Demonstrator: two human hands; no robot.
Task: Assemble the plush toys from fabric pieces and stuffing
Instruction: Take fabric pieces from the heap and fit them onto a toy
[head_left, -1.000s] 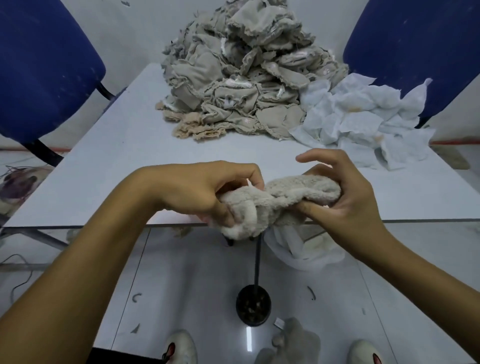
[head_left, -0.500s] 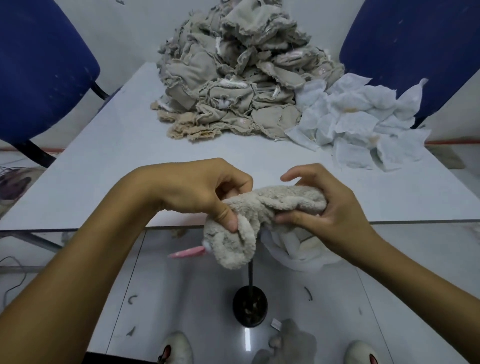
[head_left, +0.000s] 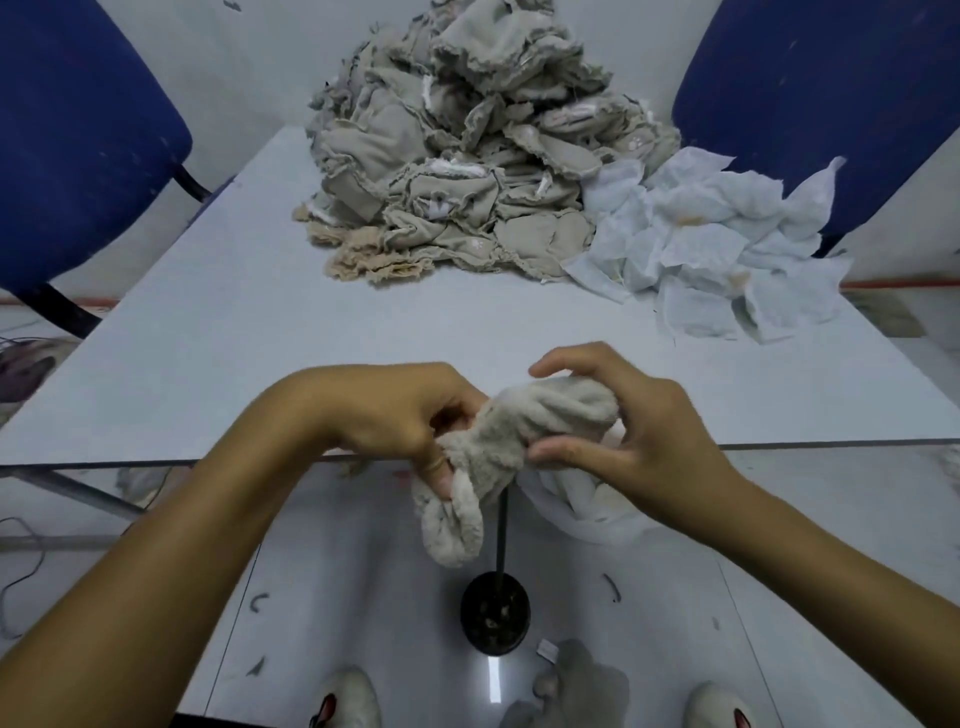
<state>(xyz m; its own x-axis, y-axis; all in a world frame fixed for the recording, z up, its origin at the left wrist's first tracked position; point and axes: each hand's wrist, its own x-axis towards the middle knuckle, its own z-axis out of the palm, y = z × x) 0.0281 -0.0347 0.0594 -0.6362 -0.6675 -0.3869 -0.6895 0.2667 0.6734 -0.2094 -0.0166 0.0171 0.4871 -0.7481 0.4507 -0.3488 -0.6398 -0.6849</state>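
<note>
Change: plush skin (head_left: 524, 436) hung lower than before, pink part gone | left hand (head_left: 415, 421) gripped lower lobe | right hand (head_left: 618, 441) pinched upper end | advice: work seams gently, support both ends.

The left hand (head_left: 415, 421) covers one end of the fuzzy toy skin (head_left: 524, 431), and its fingertips are tucked into the fabric, so they cannot be seen. The right hand (head_left: 623, 441) hides the other end. A white cloth (head_left: 582, 509) hangs below the right hand, and its top is hidden behind that hand. Both blue chairs (head_left: 78, 145) are cut off by the picture's edges. The top of the tan fabric pile (head_left: 457, 156) runs out of the picture. The shoes (head_left: 348, 701) at the bottom are cut off too. Small marks on the floor (head_left: 363, 597) are too tiny to tell.
</note>
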